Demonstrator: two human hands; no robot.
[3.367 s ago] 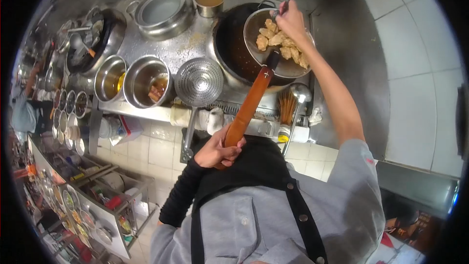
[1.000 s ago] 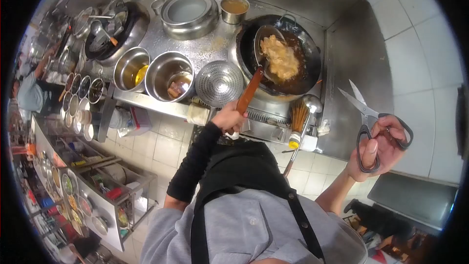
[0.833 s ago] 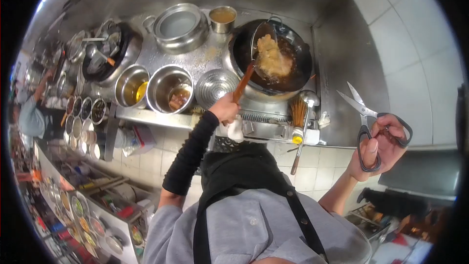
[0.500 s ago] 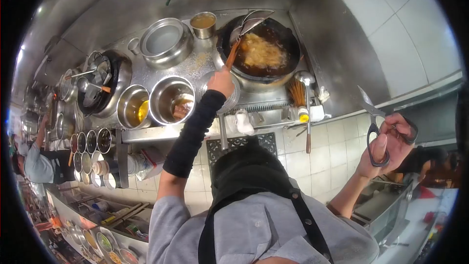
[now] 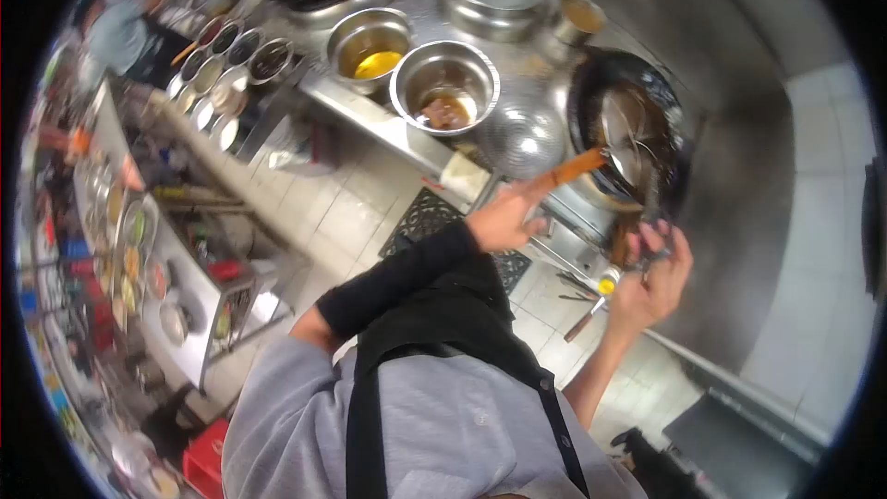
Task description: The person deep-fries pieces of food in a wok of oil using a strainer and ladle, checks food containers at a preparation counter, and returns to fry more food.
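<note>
My left hand (image 5: 504,220), in a black sleeve, is closed round the wooden handle (image 5: 580,166) of a wire strainer. The strainer's head (image 5: 626,125) is over the black wok (image 5: 672,97) of dark oil. My right hand (image 5: 654,282) is closed on the scissors (image 5: 652,196), whose blades point up towards the wok's near edge. Motion blurs the blades, so I cannot tell whether they touch anything. The fried food is hard to make out behind the strainer.
Left of the wok stand a steel pot with meat (image 5: 445,115), a pot with yellow liquid (image 5: 374,63) and a perforated round pan (image 5: 525,137). A ladle handle (image 5: 580,322) juts over the stove's front edge. Several seasoning tins (image 5: 270,59) sit farther left.
My view has turned, shifting the stove up and right. My right hand has brought the scissors from the far right to the wok's near side. My left hand keeps hold of the strainer.
</note>
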